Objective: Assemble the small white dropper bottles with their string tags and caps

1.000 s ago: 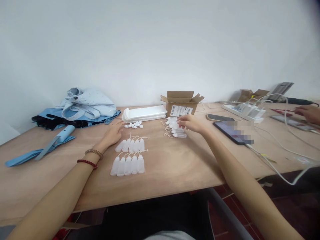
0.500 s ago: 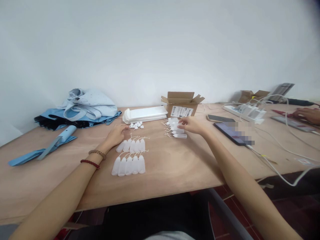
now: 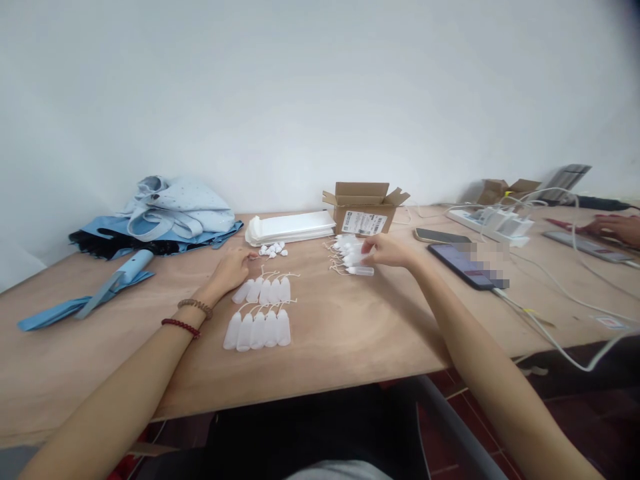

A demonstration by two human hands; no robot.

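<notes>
Two neat rows of small white plastic bottles [image 3: 257, 313] with strings lie on the wooden table [image 3: 350, 333]. My left hand [image 3: 231, 269] rests beside the upper row, fingers curled near a heap of small white caps [image 3: 273, 250]. My right hand [image 3: 387, 251] pinches one small white bottle [image 3: 356, 257] at a loose pile of such bottles [image 3: 347, 257] in front of an open cardboard box [image 3: 364, 207]. A stack of white flat bags [image 3: 290, 227] lies behind the caps.
Light blue clothing and a folded umbrella [image 3: 165, 217] sit at the back left. Two phones [image 3: 457, 263], a power strip [image 3: 487, 223] and white cables [image 3: 550, 293] lie to the right. Another person's hand [image 3: 613, 228] works at the far right.
My right hand has closed on a small bottle at the pile and lifted it slightly. My left hand has curled in a little closer to the caps.
</notes>
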